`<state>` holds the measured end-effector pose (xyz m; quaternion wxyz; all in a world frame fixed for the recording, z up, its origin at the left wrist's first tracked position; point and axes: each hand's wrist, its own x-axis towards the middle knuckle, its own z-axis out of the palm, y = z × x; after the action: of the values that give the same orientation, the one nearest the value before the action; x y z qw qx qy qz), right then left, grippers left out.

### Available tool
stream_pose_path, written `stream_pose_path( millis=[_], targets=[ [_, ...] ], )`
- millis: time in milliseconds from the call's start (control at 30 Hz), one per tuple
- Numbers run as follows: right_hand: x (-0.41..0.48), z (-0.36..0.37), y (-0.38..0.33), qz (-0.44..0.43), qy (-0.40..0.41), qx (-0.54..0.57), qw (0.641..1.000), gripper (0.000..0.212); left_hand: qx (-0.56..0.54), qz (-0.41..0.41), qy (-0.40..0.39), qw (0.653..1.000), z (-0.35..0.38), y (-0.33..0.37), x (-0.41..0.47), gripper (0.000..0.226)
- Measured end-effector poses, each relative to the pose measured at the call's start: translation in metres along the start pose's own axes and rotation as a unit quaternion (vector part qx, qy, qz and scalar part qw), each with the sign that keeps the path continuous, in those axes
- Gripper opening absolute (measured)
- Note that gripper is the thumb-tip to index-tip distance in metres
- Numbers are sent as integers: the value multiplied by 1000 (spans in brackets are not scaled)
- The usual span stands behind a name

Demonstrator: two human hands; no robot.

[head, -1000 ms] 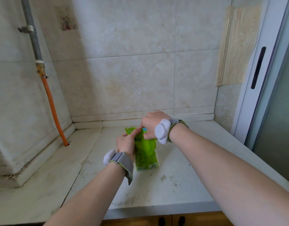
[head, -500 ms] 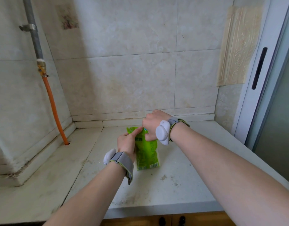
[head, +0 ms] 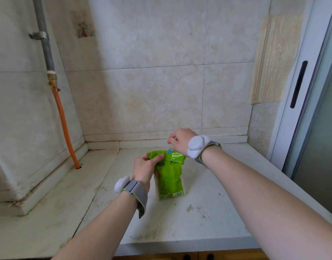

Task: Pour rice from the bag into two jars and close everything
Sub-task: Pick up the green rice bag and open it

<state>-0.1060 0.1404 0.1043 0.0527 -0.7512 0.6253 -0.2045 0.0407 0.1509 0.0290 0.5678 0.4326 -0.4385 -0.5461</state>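
Green printed bag (head: 169, 177), blue clip (head: 169, 151), orange hose (head: 65, 128), grey wristbands (head: 136, 191)

Green rice bag (head: 169, 177) stands upright, top seemingly clipped shut.

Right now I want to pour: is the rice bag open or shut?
Shut: a blue clip pinches the folded top of the green bag.

I see dark printed characters across the upper front of the green bag (head: 169, 177), too blurred for me to read. A barcode label sits at its near bottom edge, its digits illegible. I can read no other text.
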Motion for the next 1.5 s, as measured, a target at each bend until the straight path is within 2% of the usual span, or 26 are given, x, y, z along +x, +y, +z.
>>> stream_pose_path(
  millis=[167,333,467,567,700,800,933,1167,1333,1500],
  targets=[
    [2,1,0,49,-59,8,997,36,-27,29,-49,998,-5,-1,-4,15],
    [1,6,-2,95,-111,38,989,37,-27,49,-37,998,-7,-2,-3,16],
    [0,1,-6,113,-149,98,978,21,-34,65,-22,997,-5,-5,-5,20],
    [-2,0,-6,131,-186,124,966,33,-37,69,-26,997,-5,-6,-5,21],
    [-4,-3,-5,119,-210,128,962,28,-31,75,-30,996,-5,-5,-7,19],
    [-4,0,-4,71,-177,113,975,10,-29,71,-27,997,-6,-6,-5,17],
    [-4,-7,-2,8,-96,106,990,9,-35,61,-22,997,-7,-6,-3,14],
    [-6,-17,-2,13,-17,112,994,23,-36,27,-8,999,-4,-6,-2,10],
    [-10,-19,-4,-6,-53,61,997,23,-38,14,3,999,-2,-1,-3,13],
    [-10,-19,-2,-6,-49,63,997,19,-42,9,6,999,1,-1,-4,9]
  ],
)
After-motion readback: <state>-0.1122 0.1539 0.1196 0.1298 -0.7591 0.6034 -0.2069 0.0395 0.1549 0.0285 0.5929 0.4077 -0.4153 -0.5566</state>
